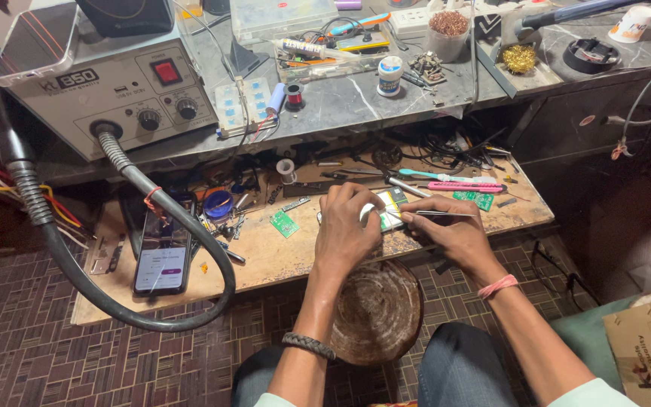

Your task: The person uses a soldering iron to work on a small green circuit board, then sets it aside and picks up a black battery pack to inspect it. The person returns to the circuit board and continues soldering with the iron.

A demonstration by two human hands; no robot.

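Note:
My left hand (346, 226) is closed over a small green circuit board (390, 203) and holds it down on the wooden work board (280, 256). My right hand (446, 230) pinches thin metal tweezers (435, 214) whose tips point left onto the board. Both hands meet at the middle of the wooden board, above a round dark bowl (377, 310) between my knees. Most of the circuit board is hidden under my left fingers.
A grey hot-air station (114, 90) stands at upper left, its black hose (152, 200) looping over a lit phone (162, 252). Another small green board (284, 224), pink cutter (465, 186), green boards (476, 199), solder spool (286, 170) and scattered tools lie around. The stone shelf behind holds jars and boxes.

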